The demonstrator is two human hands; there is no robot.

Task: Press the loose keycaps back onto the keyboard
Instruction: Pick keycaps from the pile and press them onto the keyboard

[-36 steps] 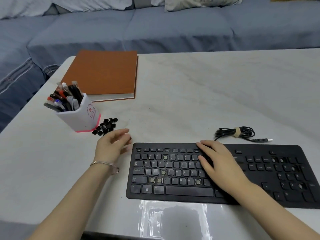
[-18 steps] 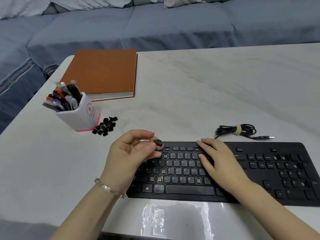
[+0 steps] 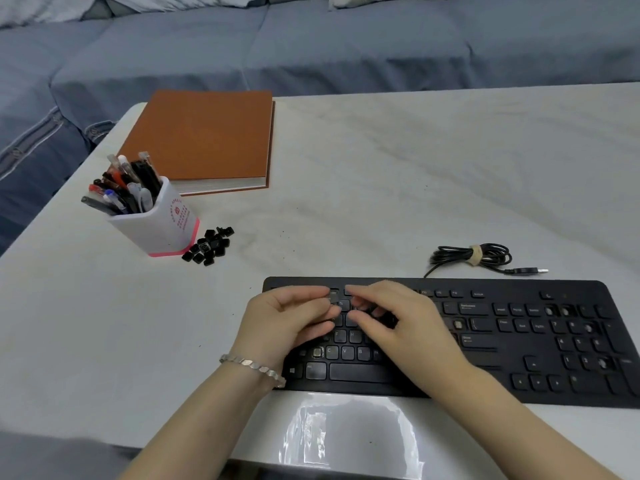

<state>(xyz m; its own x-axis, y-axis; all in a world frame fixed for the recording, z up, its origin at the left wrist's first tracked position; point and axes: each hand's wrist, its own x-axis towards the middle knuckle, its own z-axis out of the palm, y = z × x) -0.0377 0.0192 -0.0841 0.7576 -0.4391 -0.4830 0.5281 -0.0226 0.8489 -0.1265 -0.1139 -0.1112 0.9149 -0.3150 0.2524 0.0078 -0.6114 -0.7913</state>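
Head view, one entry per item.

1. Keyboard (image 3: 519,341): black, full-size, flat on the near part of a pale marbled table (image 3: 381,185), long side parallel to the near edge. Several bare sockets (image 3: 317,352) show pale among the keys: one in the bottom letter row, one right of the letter block, others in the number pad.
2. Left hand (image 3: 287,320): over the left half of the keyboard, fingers curled, thumb and forefinger drawn close together near the upper key rows. Motion blur hides the fingertips, so I cannot tell whether a keycap is pinched between them. A silver bracelet (image 3: 252,363) sits on the wrist.
3. Right hand (image 3: 408,327): over the middle of the keyboard, fingers bent down and pointing toward the left hand's fingertips, nearly meeting them. Grip blurred; I cannot tell whether it holds anything.
4. Loose keycaps (image 3: 209,247): small black heap on the table, left of and beyond the keyboard, well apart from both hands, just beside the base of item 5.
5. Pen holder (image 3: 156,226): white with a pink base and red print, full of pens (image 3: 121,188).
6. Notebook (image 3: 201,140): orange cover, closed, lying flat behind the pen holder.
7. Cable (image 3: 474,256): black, coiled and tied, just beyond the keyboard's far edge; USB plug (image 3: 526,270) lies to its right.
8. Sofa (image 3: 311,46): blue-grey, beyond the table.
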